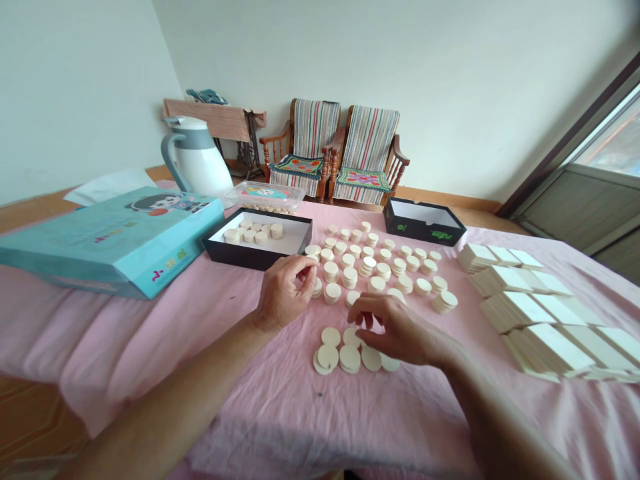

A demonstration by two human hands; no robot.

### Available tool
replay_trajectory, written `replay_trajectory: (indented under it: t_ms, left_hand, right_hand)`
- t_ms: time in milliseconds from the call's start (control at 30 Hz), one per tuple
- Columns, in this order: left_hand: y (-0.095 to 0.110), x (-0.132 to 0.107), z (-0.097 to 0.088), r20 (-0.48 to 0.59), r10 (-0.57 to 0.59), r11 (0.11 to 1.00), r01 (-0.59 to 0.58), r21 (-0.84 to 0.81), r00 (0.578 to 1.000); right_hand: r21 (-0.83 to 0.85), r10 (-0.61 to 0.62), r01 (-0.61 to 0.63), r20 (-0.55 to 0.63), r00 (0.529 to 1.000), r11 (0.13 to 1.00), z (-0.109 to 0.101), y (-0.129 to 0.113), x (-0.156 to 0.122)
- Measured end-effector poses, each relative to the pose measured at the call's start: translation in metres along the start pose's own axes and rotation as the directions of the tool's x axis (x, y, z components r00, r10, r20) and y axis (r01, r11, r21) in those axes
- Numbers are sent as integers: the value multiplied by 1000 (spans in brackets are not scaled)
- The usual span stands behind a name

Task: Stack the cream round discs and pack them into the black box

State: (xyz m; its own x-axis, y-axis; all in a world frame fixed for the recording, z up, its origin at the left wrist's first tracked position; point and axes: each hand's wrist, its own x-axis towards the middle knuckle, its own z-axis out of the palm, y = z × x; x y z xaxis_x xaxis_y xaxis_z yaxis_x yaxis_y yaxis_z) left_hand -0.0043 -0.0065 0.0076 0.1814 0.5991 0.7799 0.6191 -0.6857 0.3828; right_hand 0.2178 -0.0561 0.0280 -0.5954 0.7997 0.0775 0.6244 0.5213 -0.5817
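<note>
Many small cream-coloured round discs point(351, 275) stand in short stacks on the pink cloth. At the left edge of these stacks is my left hand point(286, 288), its fingers curled in with thumb and forefinger close together; whatever they may hold is hidden. My right hand point(393, 325) hovers over the near side, fingers bent and apart from the thumb, with nothing visible between them. Below it lies a group of loose flat discs point(349, 358), some overlapping, partly covered by the hand. A black-sided tray point(295, 243) with a white inside holds several disc stacks point(249, 232), just beyond my left hand.
Rows of pale rectangular tiles point(555, 310) stand at the right. A second black box point(425, 227) sits at the back right. On the left are a large turquoise box point(115, 233), a white-and-grey jug point(203, 160) and a clear plastic container point(265, 193). Two chairs point(361, 153) stand beyond the table.
</note>
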Motion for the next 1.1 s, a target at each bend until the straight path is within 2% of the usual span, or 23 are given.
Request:
replay_trajectory:
  t_ms: [133,400,567,833,933,1000,1100]
  left_hand:
    - [0,0,1,10,-7,1000,7,1,1000]
    - [0,0,2,13,-5,1000,5,14,1000]
    - [-1,0,2,14,-10,1000,10,19,1000]
    - [-1,0,2,22,-11,1000,11,16,1000]
    - [-1,0,1,19,-14,1000,14,12,1000]
    - [0,0,1,23,-17,1000,17,5,1000]
    - [0,0,1,39,-18,1000,19,-6,999]
  right_hand:
    - [-28,-64,68,104,992,997,1,-8,-4]
    - [-157,-15,29,85,996,987,8,-8,-2]
    - [-226,-8,1,-29,1000,974,3,-4,-4]
    - [-286,52,-67,-60,997,956,12,-4,-5]
    - [-256,56,-79,-96,994,963,12,-2,-4]
    - [-209,62,-98,-172,983,973,10,0,-1]
    - [-165,73,-135,-339,938,977,7,6,5]
